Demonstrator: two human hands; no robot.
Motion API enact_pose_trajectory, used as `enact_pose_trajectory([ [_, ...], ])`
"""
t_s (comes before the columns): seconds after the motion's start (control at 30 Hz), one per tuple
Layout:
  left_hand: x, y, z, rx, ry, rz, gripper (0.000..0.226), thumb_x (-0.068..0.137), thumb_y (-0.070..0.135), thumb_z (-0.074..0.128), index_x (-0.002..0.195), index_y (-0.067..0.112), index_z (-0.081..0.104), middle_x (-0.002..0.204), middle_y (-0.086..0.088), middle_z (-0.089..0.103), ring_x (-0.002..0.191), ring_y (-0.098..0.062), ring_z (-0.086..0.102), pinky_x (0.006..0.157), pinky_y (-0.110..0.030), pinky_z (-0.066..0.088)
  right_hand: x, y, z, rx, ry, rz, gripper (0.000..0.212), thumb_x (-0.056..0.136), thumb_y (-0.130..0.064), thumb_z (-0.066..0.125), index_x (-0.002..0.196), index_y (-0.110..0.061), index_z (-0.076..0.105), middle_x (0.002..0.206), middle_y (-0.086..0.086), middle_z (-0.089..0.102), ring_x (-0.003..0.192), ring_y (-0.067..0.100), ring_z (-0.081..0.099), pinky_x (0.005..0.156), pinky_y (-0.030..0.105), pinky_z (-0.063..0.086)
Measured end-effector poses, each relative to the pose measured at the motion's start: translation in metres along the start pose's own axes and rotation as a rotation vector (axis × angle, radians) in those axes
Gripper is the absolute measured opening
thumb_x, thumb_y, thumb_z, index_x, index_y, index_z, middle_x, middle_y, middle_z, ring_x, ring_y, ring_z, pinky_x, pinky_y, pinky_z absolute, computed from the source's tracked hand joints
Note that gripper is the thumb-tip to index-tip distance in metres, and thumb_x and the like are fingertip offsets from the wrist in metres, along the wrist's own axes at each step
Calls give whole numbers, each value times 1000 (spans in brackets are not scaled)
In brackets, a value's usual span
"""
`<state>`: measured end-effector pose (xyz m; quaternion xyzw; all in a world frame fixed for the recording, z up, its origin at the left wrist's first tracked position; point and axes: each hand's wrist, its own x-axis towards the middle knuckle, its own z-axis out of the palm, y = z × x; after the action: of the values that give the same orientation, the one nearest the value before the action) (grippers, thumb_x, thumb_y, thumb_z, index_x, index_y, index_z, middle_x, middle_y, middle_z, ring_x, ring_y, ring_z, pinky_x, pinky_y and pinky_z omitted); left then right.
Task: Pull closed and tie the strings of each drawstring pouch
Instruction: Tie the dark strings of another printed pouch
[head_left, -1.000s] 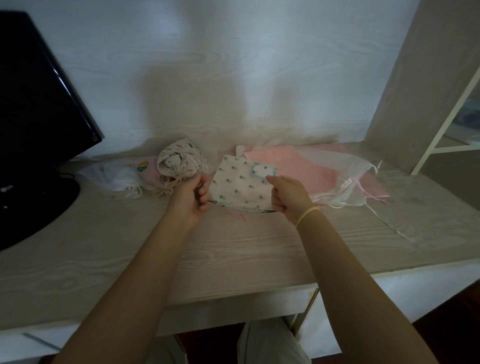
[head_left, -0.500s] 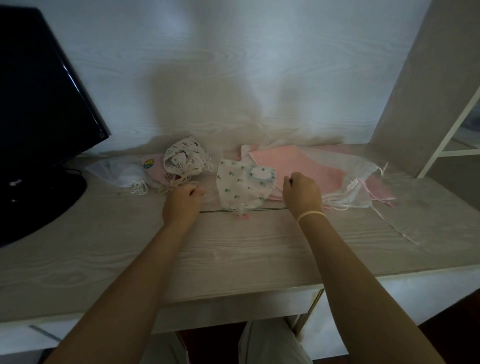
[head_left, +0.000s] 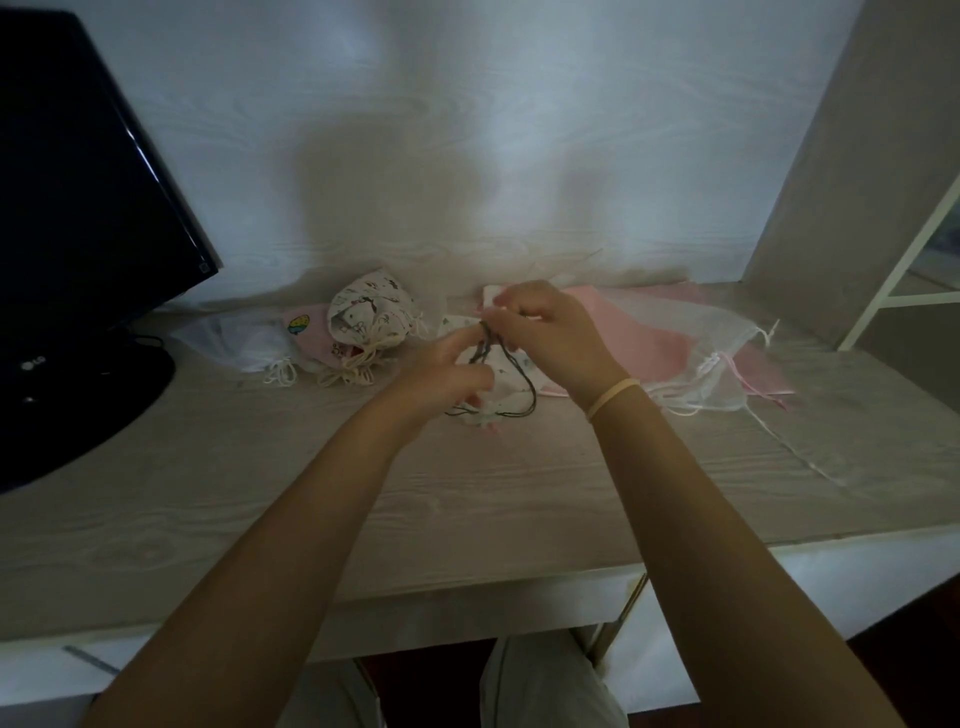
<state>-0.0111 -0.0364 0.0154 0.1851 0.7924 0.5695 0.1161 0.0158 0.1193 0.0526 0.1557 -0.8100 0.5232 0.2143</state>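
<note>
A small white pouch with green print (head_left: 511, 397) lies gathered on the desk, mostly hidden under my hands. Its dark drawstrings (head_left: 524, 376) loop up from its near end. My left hand (head_left: 449, 371) and my right hand (head_left: 545, 325) meet above the pouch, each pinching the dark strings where they cross. A cinched white patterned pouch (head_left: 371, 312) with tied cream cords sits to the left, on a pink pouch (head_left: 306, 332). A sheer white pouch (head_left: 244, 343) lies further left.
A black monitor (head_left: 78, 218) and its stand fill the left side. Flat pink pouches (head_left: 639, 332) and a sheer organza pouch (head_left: 711, 358) with loose ribbons lie to the right. A shelf upright (head_left: 852, 156) rises at the right. The desk front edge (head_left: 467, 587) runs below my arms.
My hands had pulled the dark strings apart sideways, which gathered the pouch's mouth. Now both hands have come together above the pouch with the strings crossed between them.
</note>
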Motion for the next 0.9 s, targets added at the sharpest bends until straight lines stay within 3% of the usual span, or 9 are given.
enact_pose_trajectory([
  [0.07, -2, 7, 6, -5, -122, 38, 46, 73, 21, 70, 118, 22, 64, 100, 4, 68, 56, -8, 57, 71, -40, 52, 4, -10, 2, 63, -57, 30, 39, 88, -11, 63, 57, 11, 51, 72, 30, 55, 67, 34, 53, 65, 28, 44],
  [0.13, -7, 19, 17, -4, -160, 53, 10, 87, 13, 66, 94, 20, 69, 59, 12, 58, 48, -10, 46, 65, -36, 47, 3, -14, 2, 82, -113, 90, 41, 88, -17, 63, 53, 0, 51, 59, 14, 53, 55, 20, 50, 60, 27, 44],
  [0.2, -8, 24, 23, 2, -153, 39, 26, 94, 21, 59, 72, 24, 72, 45, 3, 41, 46, -14, 38, 60, -33, 46, 2, -15, 1, 89, -141, 168, 40, 90, -26, 63, 59, -1, 58, 60, 8, 58, 55, 19, 53, 59, 26, 45],
  [0.3, -7, 24, 22, -133, -160, -18, 33, 98, 32, 48, 90, 14, 75, 74, -27, 61, 45, -17, 29, 53, -28, 43, 3, -11, -2, 74, -114, 258, 41, 93, -43, 54, 77, -8, 70, 86, -1, 72, 78, 25, 64, 68, 30, 49],
  [0.37, -4, 17, 19, -279, -134, -63, 43, 103, 36, 39, 102, 7, 71, 97, -14, 72, 45, -14, 25, 49, -26, 37, 4, -5, -4, 101, -66, 265, 30, 96, -31, 50, 88, -11, 71, 95, -3, 71, 87, 14, 64, 70, 20, 49],
  [0.5, 2, 5, 8, -557, -52, -172, 53, 105, 42, 30, 110, 2, 65, 91, -4, 70, 43, -8, 21, 48, -24, 25, 2, 8, -10, 33, -145, 234, 22, 87, -1, 56, 97, -11, 72, 97, 2, 70, 87, 10, 64, 74, 14, 51],
  [0.63, 1, 2, 4, -591, -51, -242, 48, 104, 43, 32, 98, 7, 62, 85, -3, 67, 43, -9, 23, 45, -24, 30, -3, 15, -1, -109, -249, 229, 22, 82, -4, 67, 101, -12, 73, 95, -1, 70, 82, 10, 65, 77, 21, 54],
  [0.8, 0, 5, 9, -523, -123, -261, 58, 105, 45, 25, 99, 8, 69, 92, -9, 72, 44, -10, 27, 49, -27, 28, -1, 26, -2, -156, -51, 253, 11, 86, -15, 66, 93, -8, 71, 87, 7, 71, 82, 22, 67, 80, 35, 56],
  [0.9, 2, -1, 4, -603, -23, -288, 60, 105, 43, 24, 106, 5, 70, 86, -6, 71, 45, -10, 32, 51, -26, 32, 1, 28, -1, -83, 84, 313, 11, 92, -15, 59, 96, -7, 65, 86, 11, 67, 69, 22, 64, 66, 37, 57],
])
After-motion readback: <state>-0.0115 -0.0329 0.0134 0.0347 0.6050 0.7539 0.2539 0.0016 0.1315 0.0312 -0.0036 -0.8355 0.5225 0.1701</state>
